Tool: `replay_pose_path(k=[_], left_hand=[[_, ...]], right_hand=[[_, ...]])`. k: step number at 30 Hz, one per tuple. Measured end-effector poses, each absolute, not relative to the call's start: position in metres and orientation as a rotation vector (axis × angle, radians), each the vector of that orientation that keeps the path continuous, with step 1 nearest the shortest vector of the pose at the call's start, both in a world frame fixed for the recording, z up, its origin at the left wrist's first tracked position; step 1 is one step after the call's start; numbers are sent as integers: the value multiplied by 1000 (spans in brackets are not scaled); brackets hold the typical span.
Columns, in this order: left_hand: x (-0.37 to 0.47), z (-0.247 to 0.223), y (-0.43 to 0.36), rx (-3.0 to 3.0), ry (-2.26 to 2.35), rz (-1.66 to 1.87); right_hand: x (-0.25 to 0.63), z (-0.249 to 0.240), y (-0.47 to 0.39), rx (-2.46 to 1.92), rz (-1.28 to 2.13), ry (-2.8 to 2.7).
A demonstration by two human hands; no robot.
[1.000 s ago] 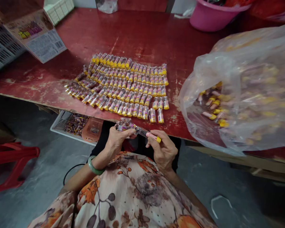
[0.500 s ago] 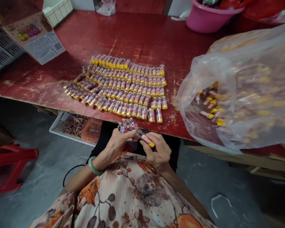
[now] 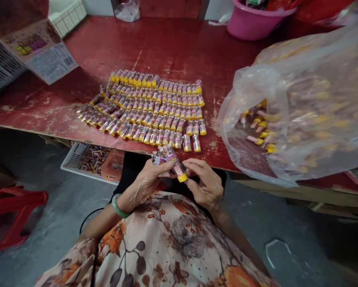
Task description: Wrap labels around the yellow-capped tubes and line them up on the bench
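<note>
My left hand (image 3: 147,174) is closed on a small sheaf of printed clear wrappers (image 3: 159,158) and a yellow-capped tube (image 3: 179,169) with pink contents. The tube seems to lie inside one of the wrappers, its cap pointing down to the right. Beside the cap is my right hand (image 3: 207,184), thumb and forefinger apart; the thumb tip is at or touching the cap. Just beyond, on the red table (image 3: 184,48), lie rows of wrapped yellow-capped tubes (image 3: 149,105).
A large clear plastic bag (image 3: 304,131) of loose tubes rests on the right. At the back are a pink basin (image 3: 256,24) and a plastic bag (image 3: 128,10). A printed box (image 3: 50,59) stands left. Below the edge sits a white basket (image 3: 74,159); a red stool (image 3: 17,211) is left.
The tube has gone from my right hand's grip to my left hand's, now lying against the wrappers. My right fingers have loosened and spread. The whole view has shifted slightly.
</note>
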State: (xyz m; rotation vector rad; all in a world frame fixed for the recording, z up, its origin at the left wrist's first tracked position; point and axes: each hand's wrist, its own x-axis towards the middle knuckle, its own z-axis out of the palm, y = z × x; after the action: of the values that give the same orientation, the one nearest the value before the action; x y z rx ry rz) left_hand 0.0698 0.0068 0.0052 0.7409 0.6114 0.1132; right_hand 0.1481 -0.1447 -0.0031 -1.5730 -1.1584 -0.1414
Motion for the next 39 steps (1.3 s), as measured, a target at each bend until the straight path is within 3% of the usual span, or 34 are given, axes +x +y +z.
replay_pose_path(k=[5,22,39], left_hand=[[72,8,-1,751,553,69],[69,8,-10,831,510,23],[65,9,-15,822,475,-2]], right_hand=[[142,-5,-136,-1584,-461,-1135],[131,-6,-129,-1675,-951,-1041],[128,-7,-139,-1722,-1013,-1124]])
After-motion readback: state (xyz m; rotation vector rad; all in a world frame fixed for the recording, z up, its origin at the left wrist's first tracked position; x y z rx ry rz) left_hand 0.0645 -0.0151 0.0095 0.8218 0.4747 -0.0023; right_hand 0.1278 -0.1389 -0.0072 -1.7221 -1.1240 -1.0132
